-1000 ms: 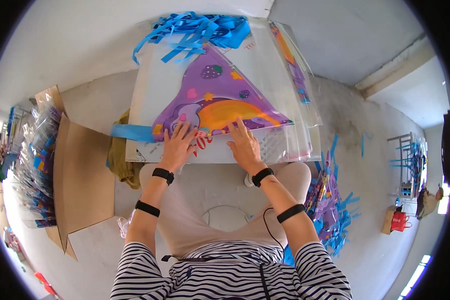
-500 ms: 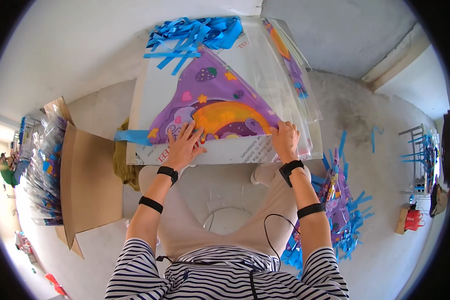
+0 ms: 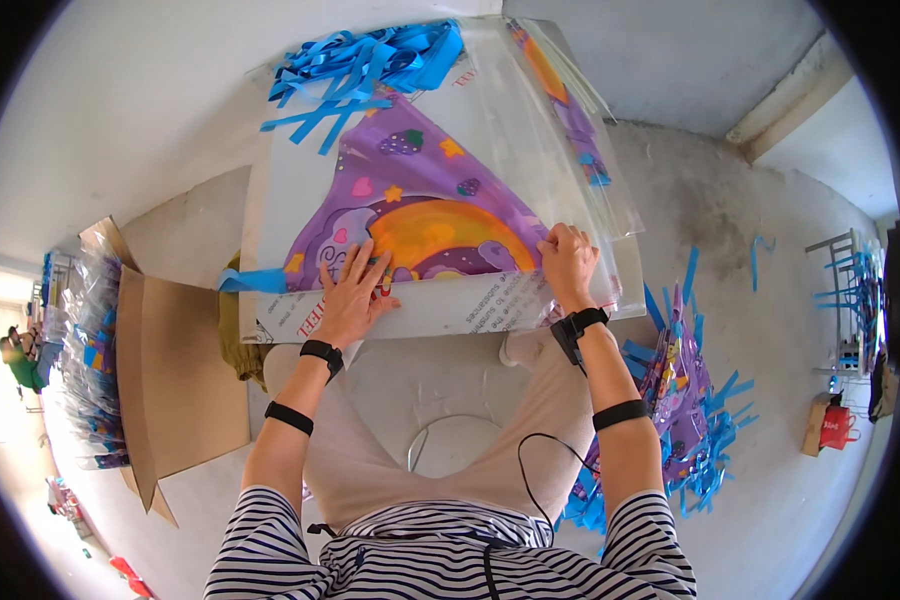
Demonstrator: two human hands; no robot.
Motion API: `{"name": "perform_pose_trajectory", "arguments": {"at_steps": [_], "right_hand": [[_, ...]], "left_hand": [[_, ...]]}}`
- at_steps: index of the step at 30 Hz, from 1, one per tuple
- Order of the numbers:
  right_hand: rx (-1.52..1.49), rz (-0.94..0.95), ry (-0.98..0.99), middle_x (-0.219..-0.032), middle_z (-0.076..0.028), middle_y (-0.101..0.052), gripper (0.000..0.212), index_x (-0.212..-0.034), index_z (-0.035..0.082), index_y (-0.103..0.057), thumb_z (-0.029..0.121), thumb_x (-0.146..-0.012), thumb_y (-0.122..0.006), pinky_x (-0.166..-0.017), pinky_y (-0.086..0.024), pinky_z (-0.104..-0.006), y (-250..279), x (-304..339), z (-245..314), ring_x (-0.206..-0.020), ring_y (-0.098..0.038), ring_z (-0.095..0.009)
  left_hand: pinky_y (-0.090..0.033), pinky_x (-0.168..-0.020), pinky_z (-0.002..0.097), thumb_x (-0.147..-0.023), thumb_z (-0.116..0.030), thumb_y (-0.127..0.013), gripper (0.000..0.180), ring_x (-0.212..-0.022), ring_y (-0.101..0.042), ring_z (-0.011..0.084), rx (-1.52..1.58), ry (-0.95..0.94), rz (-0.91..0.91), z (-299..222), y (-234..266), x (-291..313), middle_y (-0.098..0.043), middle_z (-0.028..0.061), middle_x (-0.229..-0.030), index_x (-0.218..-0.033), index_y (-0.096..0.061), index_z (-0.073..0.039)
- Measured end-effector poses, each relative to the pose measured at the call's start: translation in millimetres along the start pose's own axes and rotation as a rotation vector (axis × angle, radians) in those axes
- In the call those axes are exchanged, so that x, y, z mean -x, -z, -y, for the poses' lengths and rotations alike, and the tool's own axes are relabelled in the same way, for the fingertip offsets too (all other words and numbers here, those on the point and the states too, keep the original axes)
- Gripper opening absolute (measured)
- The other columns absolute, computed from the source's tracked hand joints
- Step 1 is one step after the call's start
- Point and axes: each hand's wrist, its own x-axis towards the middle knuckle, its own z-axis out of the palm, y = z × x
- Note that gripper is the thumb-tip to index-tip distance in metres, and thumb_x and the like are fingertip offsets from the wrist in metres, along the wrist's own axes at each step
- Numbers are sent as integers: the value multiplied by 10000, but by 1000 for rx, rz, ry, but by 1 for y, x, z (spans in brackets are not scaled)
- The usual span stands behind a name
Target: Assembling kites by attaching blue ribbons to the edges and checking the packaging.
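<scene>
Pressing flat with spread fingers, the left hand (image 3: 350, 295) pinned the purple triangular kite with its orange rainbow print (image 3: 420, 215) on the white board (image 3: 280, 190), while the right hand (image 3: 568, 262) kept a clenched grip on the clear plastic sleeve (image 3: 530, 130); pulling evenly would have avoided wrinkles.

Cardboard box (image 3: 170, 370), red container (image 3: 836, 424)
</scene>
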Motion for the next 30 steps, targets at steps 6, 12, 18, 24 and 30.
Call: {"name": "perform_pose_trajectory", "arguments": {"at_steps": [6, 12, 18, 24, 30], "right_hand": [[10, 18, 128, -901, -100, -653, 145, -898, 89, -587, 158, -829, -694, -754, -465, -465, -6, -2, 3, -873, -638, -328], [39, 72, 68, -940, -150, -646, 170, -947, 75, -551, 174, -870, -666, -711, -521, -490, -10, -7, 8, -852, -651, -388], [74, 24, 74, -960, -154, -610, 149, -949, 77, -549, 181, -893, -640, -694, -530, -480, -14, -12, 14, -850, -654, -381], [104, 27, 90, -924, -149, -603, 136, -949, 80, -549, 188, -913, -625, -664, -535, -472, -15, -19, 17, -826, -659, -373], [51, 6, 2, -900, -144, -651, 219, -898, 68, -601, 281, -917, -646, -688, -501, -479, -18, -23, 14, -812, -644, -380]], "left_hand": [[-111, -1106, 718, -839, -654, -592, 850, -1504, -185, 302, -2, 17, -4, 1, -2, -1, -176, 63, -1642, -1530, -350, -221], [-122, -1096, 730, -842, -642, -600, 842, -1503, -179, 313, -12, 28, -9, 2, -2, -6, -174, 68, -1642, -1527, -356, -217], [-119, -1095, 733, -841, -620, -622, 837, -1500, -185, 319, 2, 42, -19, 2, 0, -15, -183, 75, -1639, -1525, -361, -215], [-116, -1101, 730, -804, -548, -696, 860, -1499, -200, 307, -11, -4, -67, -11, 8, -24, -214, 71, -1631, -1525, -363, -221], [-137, -1105, 717, -798, -498, -705, 863, -1499, -206, 303, -11, -240, -66, -48, 5, -38, -260, 42, -1619, -1534, -346, -226]]}}
